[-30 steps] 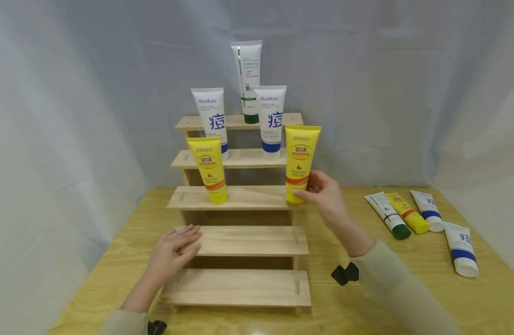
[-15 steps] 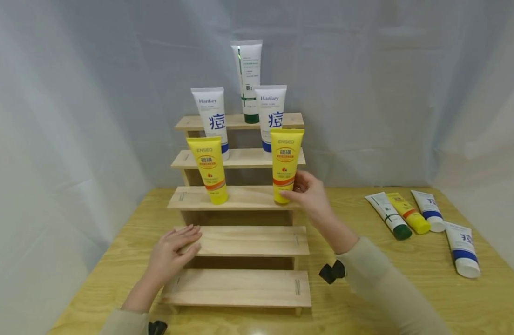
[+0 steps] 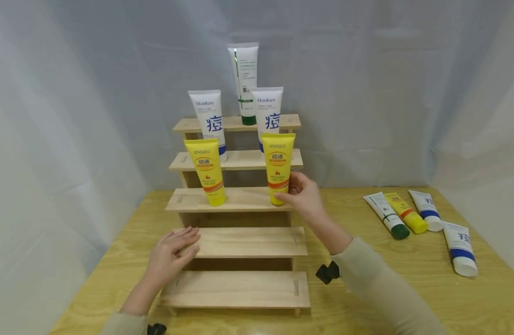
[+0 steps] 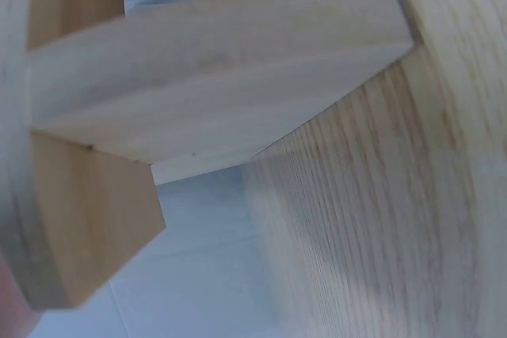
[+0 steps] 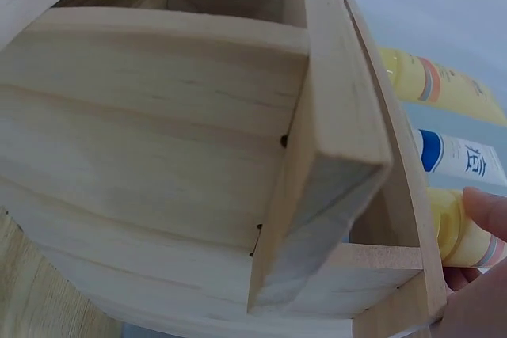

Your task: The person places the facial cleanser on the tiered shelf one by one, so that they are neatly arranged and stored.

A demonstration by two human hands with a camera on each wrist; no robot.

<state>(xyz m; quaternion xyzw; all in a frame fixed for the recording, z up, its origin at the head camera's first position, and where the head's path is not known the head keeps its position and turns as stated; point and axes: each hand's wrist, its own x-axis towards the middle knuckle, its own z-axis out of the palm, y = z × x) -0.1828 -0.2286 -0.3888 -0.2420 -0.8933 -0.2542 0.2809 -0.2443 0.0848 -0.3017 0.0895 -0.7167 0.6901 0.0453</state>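
From here, the right hand [image 3: 305, 197] pinches a glossy yellow tube [image 3: 279, 160] low down, near its rounded cap; the tapering body rises upright to a flat crimp above the fingers. Below, the left hand [image 3: 170, 255], fingers extended, touches the smooth, pale-grained wooden rack [image 3: 236, 288].

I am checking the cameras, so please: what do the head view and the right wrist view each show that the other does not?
Head view only: the left hand, the green-capped tube on the top step, and four tubes lying at right. Right wrist view only: small dark spots in the wooden stand, seen close. Both: the stand, the right hand, and the yellow tube it holds.
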